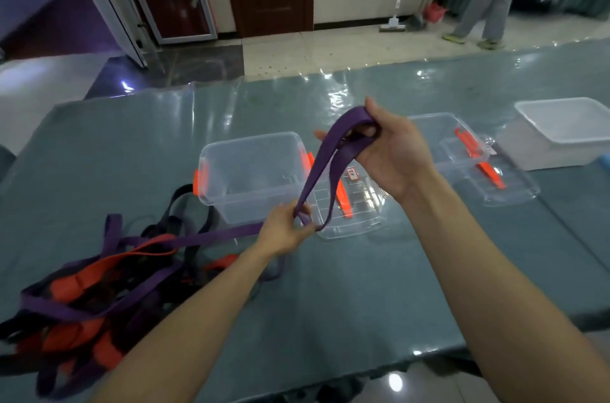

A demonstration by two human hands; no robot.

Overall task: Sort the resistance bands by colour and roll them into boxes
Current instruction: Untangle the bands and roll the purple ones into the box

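A purple resistance band (321,168) stretches between my two hands above the table. My right hand (389,151) is raised and grips the band's looped top end, fingers curled round it. Lower and to the left, my left hand (284,231) pinches the band, whose tail runs left to a tangled pile of purple, orange and black bands (85,290) at the near left. A clear box with orange clips (251,171) stands open behind my left hand. Its clear lid (353,214) lies to the right of it.
A second clear box (445,138) and its lid (508,184) with orange clips lie further right. A white tub (561,131) stands at the far right. The table (363,287) has a glossy teal cover. A person stands on the floor beyond, near a mop.
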